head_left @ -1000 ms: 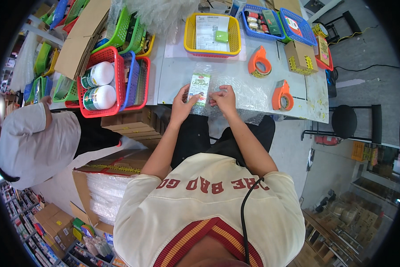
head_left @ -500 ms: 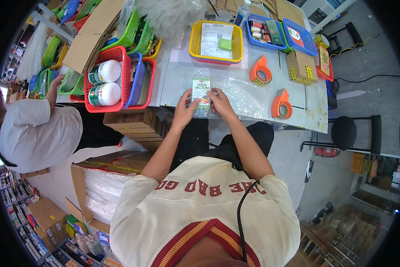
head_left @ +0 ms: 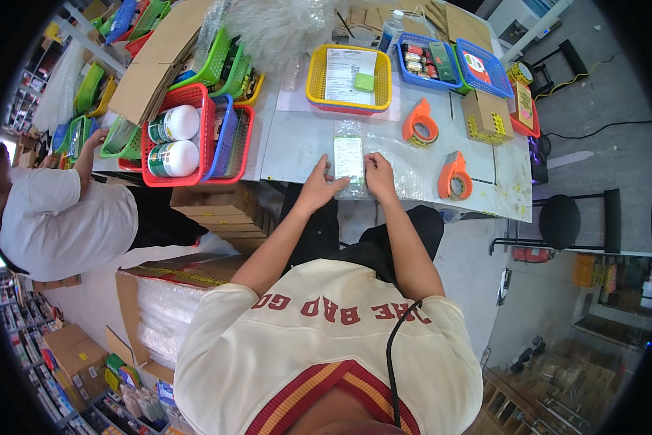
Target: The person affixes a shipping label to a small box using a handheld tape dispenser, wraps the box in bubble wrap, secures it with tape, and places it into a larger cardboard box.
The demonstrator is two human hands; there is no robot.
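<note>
A small flat carton point(head_left: 349, 156), its pale printed panel facing up, lies on the near edge of the worktable. Clear bubble wrap point(head_left: 405, 165) sits around it and spreads to its right. My left hand point(head_left: 321, 186) grips the carton's lower left side, the thumb across its bottom corner. At the right edge, my right hand point(head_left: 380, 176) has its fingers curled in against the bubble wrap beside the carton; the fingertips are partly hidden.
Two orange tape dispensers point(head_left: 421, 122) point(head_left: 455, 176) lie to the right. Beyond the carton stands a yellow basket point(head_left: 313, 98) with papers and a green box. A red basket point(head_left: 208, 130) holding white bottles is at left, near a co-worker point(head_left: 68, 217). A cardboard box point(head_left: 485, 112) stands far right.
The carton has turned over, from its green and white printed face to a pale panel, and shifted right. Both hands moved right with it; less bubble wrap lies flat beside it.
</note>
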